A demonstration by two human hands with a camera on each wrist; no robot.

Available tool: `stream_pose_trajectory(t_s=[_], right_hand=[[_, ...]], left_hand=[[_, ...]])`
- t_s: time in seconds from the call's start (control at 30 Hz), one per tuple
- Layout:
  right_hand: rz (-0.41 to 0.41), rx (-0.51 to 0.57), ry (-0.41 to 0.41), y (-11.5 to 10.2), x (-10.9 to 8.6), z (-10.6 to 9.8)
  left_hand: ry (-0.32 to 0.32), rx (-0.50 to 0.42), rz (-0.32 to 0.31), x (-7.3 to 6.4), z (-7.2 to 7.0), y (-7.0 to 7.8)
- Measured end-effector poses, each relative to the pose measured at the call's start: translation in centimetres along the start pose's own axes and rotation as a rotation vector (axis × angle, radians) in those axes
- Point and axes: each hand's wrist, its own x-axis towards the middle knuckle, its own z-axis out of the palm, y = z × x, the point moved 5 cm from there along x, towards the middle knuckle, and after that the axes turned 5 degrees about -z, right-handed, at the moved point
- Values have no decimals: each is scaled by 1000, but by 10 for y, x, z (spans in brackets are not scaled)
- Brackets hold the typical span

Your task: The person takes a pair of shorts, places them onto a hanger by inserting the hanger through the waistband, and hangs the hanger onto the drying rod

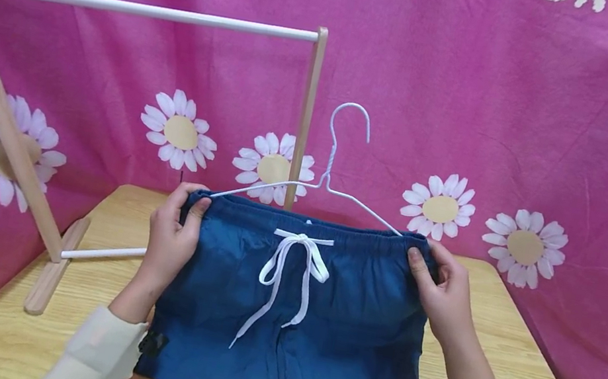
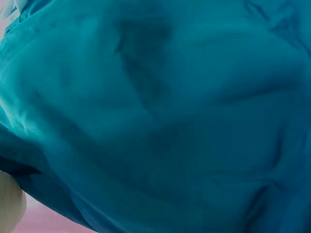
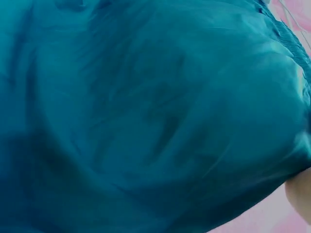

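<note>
Dark blue shorts (image 1: pixel 357 306) with a white drawstring (image 1: pixel 301 243) tied in a bow are held up, waistband at the top. My left hand (image 1: pixel 176 228) pinches the waistband's left end, thumb in front; my right hand (image 1: pixel 441 286) pinches its right end the same way. A white wire hanger (image 1: pixel 329 160) rises from inside the waistband, its hook upright and its lower part hidden by the cloth. Blue fabric of the shorts fills most of the left wrist view (image 2: pixel 160 121) and the right wrist view (image 3: pixel 146 111).
A rack with a white top rail (image 1: pixel 135 8) and wooden posts (image 1: pixel 307 116) stands at the left on the wooden table (image 1: pixel 517 359). Its wooden foot (image 1: pixel 55 268) and a white lower bar (image 1: pixel 103 252) rest near the table's left side. A pink curtain (image 1: pixel 476 98) with daisies hangs behind.
</note>
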Motion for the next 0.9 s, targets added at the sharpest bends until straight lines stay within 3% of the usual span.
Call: stream_pose_trajectory(t_s=[0.13,0.23,0.43,0.63,0.9], right_hand=[[21,52,0,-3,3,3],[40,40,52,-3,4,4],[63,10,145,-1,9,4],[23,-25,100,0,10,8],[-59,54,58,-1,12,7]], left_hand=[[27,19,42,0,0,2],[23,20,58,1,0,3],[-37,-7,-17,4,1,-2],[-61,46,-86,5,0,-9],[-43,91,-86,2,2,-8]])
